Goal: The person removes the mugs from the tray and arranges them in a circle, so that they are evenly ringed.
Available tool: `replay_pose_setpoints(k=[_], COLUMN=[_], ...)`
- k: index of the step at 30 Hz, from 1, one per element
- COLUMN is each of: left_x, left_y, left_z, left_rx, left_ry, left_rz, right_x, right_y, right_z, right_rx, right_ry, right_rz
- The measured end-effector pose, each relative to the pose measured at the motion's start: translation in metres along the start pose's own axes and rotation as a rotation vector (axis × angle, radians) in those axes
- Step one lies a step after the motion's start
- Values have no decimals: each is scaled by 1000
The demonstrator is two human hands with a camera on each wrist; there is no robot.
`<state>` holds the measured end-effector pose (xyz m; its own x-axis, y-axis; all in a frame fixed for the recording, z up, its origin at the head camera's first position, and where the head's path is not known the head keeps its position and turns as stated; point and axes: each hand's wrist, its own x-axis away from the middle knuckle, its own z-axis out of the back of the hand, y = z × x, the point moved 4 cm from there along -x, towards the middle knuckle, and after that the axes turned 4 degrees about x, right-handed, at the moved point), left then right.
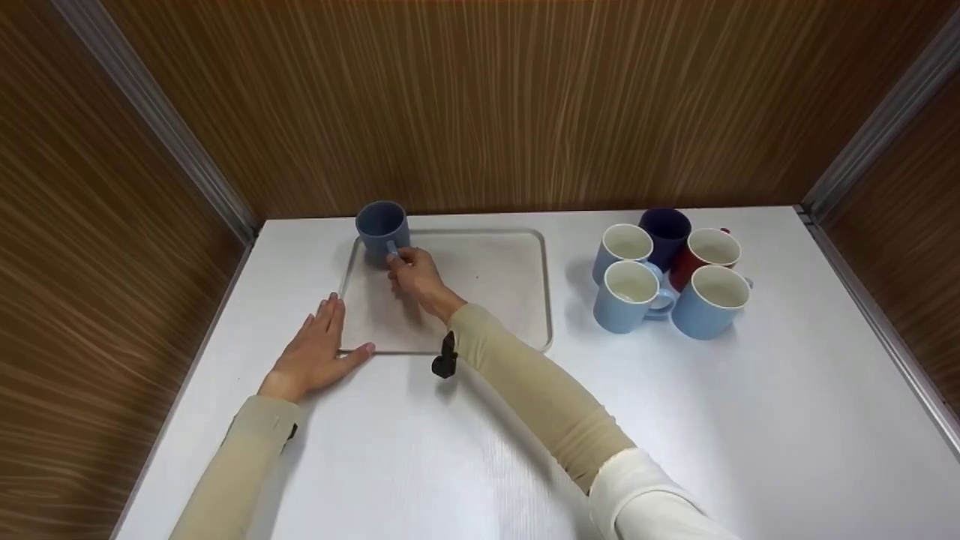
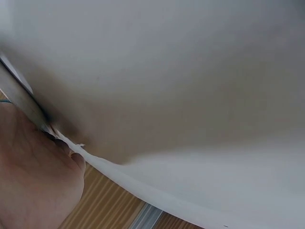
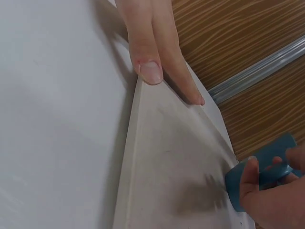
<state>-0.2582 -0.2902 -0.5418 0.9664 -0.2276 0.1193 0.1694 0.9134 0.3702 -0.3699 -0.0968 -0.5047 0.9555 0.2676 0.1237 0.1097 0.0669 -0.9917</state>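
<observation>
A grey-blue mug is upright at the far left corner of a pale rectangular tray. My right hand pinches its handle between thumb and fingers, as the right wrist view also shows on the mug. Whether the mug's base touches the tray cannot be made out. At the tray's near left corner lies my left hand, its fingers straight along the left edge and its thumb against the near edge. In the left wrist view only part of that hand shows beside the tray's rim.
Several mugs stand grouped right of the tray: light blue ones, a dark purple one and a red one. The white table meets a wood-grain back panel, with side panels left and right.
</observation>
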Motion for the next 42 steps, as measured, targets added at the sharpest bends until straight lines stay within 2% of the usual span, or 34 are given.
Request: replay_pose_setpoints(k=[3,8,19,28,35,42], left_x=[0,0,-1,-2,-3,-5], left_y=[0,-1,0,-2,-6,-5], left_z=[-1,-2,-6,-3,-1,0], left_rx=[-3,-9,-10,9,-8,-4], left_ry=[1,-17,-30,6,-4,-3], left_rz=[-3,6,16,-10,5,-8], right_x=[0,1,9,34,60,83], right_y=[1,1,-7,-22,-35,-38], right_z=[2,5,24,56,86,117], right_rx=[14,17,79,64,67,139], right_ry=[32,28,-54,-132,-203,-202], right_rz=[7,11,34,83,136,190])
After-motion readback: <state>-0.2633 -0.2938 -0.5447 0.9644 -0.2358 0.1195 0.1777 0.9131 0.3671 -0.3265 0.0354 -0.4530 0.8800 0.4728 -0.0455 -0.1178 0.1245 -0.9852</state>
